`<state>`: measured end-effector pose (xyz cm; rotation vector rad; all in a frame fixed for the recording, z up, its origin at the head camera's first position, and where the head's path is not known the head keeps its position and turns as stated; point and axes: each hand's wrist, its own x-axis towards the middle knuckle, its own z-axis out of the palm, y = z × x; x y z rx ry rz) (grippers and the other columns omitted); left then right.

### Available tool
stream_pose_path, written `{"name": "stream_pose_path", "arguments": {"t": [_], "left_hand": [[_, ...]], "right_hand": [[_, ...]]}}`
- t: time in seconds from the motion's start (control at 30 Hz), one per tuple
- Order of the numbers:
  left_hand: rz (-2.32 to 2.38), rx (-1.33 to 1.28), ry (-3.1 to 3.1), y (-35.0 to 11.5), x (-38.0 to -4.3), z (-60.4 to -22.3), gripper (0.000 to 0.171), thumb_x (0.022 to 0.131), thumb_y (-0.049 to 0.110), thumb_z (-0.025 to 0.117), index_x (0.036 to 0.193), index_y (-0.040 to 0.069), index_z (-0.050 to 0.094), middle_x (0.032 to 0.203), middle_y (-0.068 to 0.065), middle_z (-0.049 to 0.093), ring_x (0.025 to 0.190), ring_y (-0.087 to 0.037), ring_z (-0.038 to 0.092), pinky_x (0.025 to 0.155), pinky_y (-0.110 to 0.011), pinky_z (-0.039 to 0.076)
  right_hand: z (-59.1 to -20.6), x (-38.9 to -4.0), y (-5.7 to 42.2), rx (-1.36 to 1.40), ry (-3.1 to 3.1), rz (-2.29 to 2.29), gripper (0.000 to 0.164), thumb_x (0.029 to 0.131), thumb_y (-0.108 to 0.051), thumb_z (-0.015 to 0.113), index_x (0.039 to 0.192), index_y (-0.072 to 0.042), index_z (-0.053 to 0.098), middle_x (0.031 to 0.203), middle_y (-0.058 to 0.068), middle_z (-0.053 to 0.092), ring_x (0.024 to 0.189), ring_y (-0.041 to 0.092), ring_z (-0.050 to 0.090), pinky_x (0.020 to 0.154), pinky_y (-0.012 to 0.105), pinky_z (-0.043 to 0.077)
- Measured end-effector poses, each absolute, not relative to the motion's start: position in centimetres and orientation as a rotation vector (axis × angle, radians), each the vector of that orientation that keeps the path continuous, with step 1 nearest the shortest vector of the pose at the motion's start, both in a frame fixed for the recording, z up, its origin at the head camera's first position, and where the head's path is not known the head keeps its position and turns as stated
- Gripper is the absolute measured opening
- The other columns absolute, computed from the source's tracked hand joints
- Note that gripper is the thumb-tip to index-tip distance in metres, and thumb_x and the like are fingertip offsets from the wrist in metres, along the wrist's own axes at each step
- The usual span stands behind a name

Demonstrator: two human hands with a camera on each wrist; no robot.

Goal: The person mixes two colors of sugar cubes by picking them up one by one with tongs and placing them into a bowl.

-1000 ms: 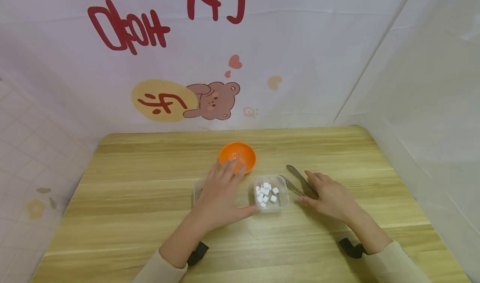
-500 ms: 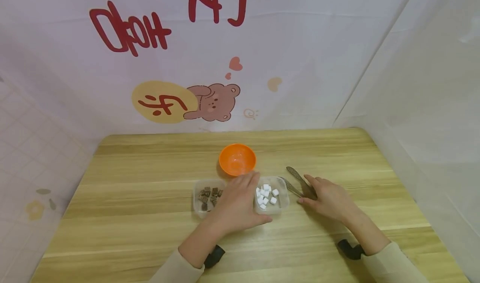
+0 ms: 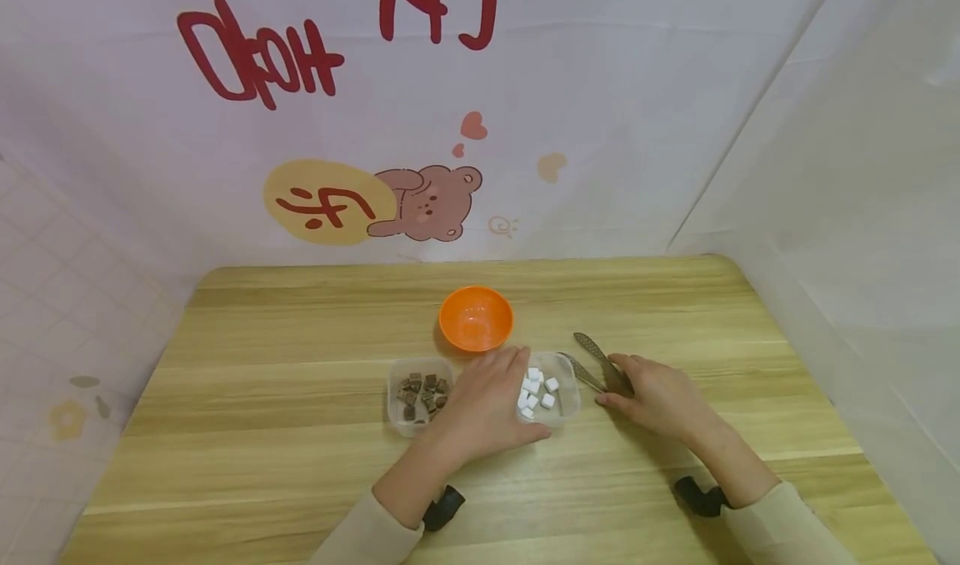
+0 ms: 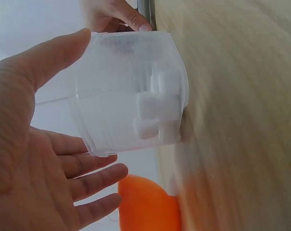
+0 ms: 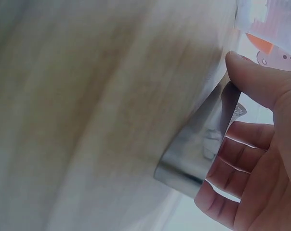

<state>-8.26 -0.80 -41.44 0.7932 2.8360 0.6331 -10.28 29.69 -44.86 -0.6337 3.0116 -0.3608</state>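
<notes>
My left hand [image 3: 483, 402] spans the near-left side of a clear plastic container [image 3: 568, 407] of white cubes [image 3: 532, 380]. In the left wrist view the thumb is by one corner of that container [image 4: 112, 96], and the straight, spread fingers lie by the opposite corner. Whether they touch it is hard to tell. My right hand [image 3: 663, 394] has its thumb and fingers on either side of metal tongs [image 3: 592, 348], holding them at the table. The bent end of the tongs [image 5: 186, 161] shows in the right wrist view.
Left of my left hand stands a second clear container [image 3: 395, 419] with brown cubes [image 3: 412, 390], partly hidden by the hand. An orange bowl [image 3: 476, 319] sits behind both containers. The wooden table [image 3: 262, 398] meets a printed cloth wall [image 3: 600, 132] at the back.
My left hand has moved right, from over the brown cubes and the bowl's front to the white cubes' container. The brown cubes have come into view. The right hand stays at the tongs.
</notes>
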Motion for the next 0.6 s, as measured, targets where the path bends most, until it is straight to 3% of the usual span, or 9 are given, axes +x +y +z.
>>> {"name": "stream_pose_path", "arguments": {"t": [0.3, 0.6], "left_hand": [[0.616, 0.791, 2.848, -0.73, -8.56, -41.52, 0.104, 0.082, 0.061, 0.082, 0.157, 0.0, 0.042, 0.154, -0.012, 0.051, 0.142, -0.029, 0.047, 0.122, -0.045, 0.034], [0.618, 0.791, 2.85, -0.74, -8.64, -41.55, 0.101, 0.082, 0.06, 0.083, 0.155, 0.001, 0.045, 0.151, -0.011, 0.053, 0.14, -0.028, 0.049, 0.121, -0.044, 0.035]], "right_hand": [[-44.59, -10.32, 29.61, -0.604, 2.997, -0.431, 0.05, 0.091, -0.031, 0.082, 0.122, 0.005, 0.067, 0.104, 0.009, 0.071, 0.085, 0.022, 0.067, 0.072, 0.045, 0.057], [-44.28, -10.1, 30.33, -0.478, 2.93, -0.62, 0.047, 0.097, -0.027, 0.076, 0.125, 0.008, 0.063, 0.115, 0.017, 0.068, 0.094, 0.027, 0.065, 0.078, 0.048, 0.054]]}}
